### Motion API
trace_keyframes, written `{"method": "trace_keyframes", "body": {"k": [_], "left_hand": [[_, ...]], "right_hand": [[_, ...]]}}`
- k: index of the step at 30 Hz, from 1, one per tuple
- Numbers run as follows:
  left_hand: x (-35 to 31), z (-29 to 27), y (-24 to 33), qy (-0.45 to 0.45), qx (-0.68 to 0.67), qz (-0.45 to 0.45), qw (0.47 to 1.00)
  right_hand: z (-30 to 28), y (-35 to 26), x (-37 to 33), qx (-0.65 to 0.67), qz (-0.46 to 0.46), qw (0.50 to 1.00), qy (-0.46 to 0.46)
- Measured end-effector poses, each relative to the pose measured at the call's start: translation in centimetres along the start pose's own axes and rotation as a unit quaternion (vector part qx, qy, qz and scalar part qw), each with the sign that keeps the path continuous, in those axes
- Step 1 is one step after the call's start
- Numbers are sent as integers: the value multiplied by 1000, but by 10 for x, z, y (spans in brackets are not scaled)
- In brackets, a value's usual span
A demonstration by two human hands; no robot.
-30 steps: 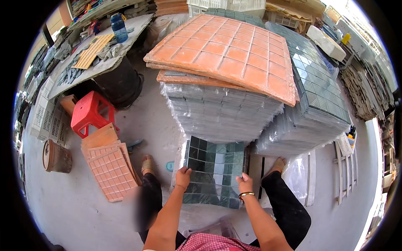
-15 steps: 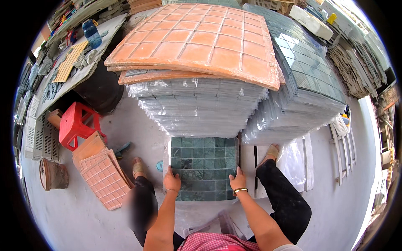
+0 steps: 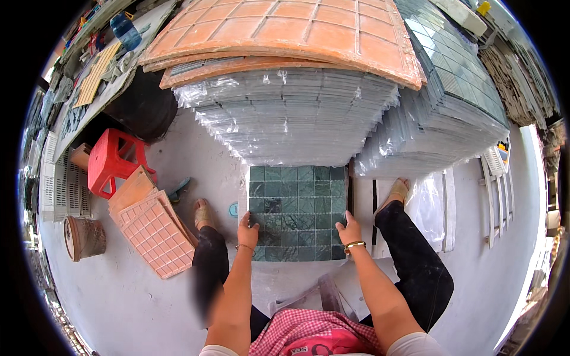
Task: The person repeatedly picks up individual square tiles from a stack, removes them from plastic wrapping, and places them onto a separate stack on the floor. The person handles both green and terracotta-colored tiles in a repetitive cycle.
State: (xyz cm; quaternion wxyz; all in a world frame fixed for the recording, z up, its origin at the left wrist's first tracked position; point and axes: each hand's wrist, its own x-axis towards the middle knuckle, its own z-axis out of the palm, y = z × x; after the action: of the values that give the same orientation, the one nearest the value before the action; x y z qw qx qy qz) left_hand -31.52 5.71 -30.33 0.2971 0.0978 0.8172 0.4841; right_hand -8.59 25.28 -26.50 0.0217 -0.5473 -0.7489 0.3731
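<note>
A sheet of dark green square mosaic tiles [image 3: 298, 204] lies flat below me, against the foot of a tall stack. My left hand [image 3: 247, 232] grips its left edge, thumb toward the tiles and forefinger along the side. At the right edge, my right hand [image 3: 350, 230] holds on in the same way, a gold bangle at its wrist. The undersides of both hands are hidden, so the other fingers show only in part. Whether more sheets lie under this one I cannot tell.
Orange gridded panels [image 3: 279, 29] top the plastic-wrapped stack [image 3: 285, 118]. Another wrapped tile stack [image 3: 439, 130] stands to its right. At left are a red stool [image 3: 113, 160], leaning orange grid panels [image 3: 155, 237] and a bucket [image 3: 85, 238]. My feet flank the sheet.
The whole view has shifted, so the sheet, stacks and floor items sit higher in the picture. Both hands stay at the sheet's side edges, with thumbs a little more spread.
</note>
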Motion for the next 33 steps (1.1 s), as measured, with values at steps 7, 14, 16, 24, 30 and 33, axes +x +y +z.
{"method": "trace_keyframes", "body": {"k": [7, 14, 16, 24, 30, 33], "left_hand": [[-11, -8, -15, -5, -14, 14, 1000], [-44, -2, 4, -29, 190, -46, 980], [-42, -4, -2, -15, 159, -30, 987], [-44, -5, -4, -20, 145, -28, 989], [-44, -8, -6, -19, 167, -15, 986], [-46, -5, -2, -28, 169, -23, 985]], "right_hand": [[7, 25, 4, 167, 28, 986, 14], [-7, 4, -21, -63, 22, 994, -84], [-7, 1, -22, -96, 6, 992, -84], [-5, 0, -30, -108, 20, 991, -74], [-3, 3, -29, -91, 5, 993, -79], [-5, 7, -28, -81, 4, 994, -80]]}}
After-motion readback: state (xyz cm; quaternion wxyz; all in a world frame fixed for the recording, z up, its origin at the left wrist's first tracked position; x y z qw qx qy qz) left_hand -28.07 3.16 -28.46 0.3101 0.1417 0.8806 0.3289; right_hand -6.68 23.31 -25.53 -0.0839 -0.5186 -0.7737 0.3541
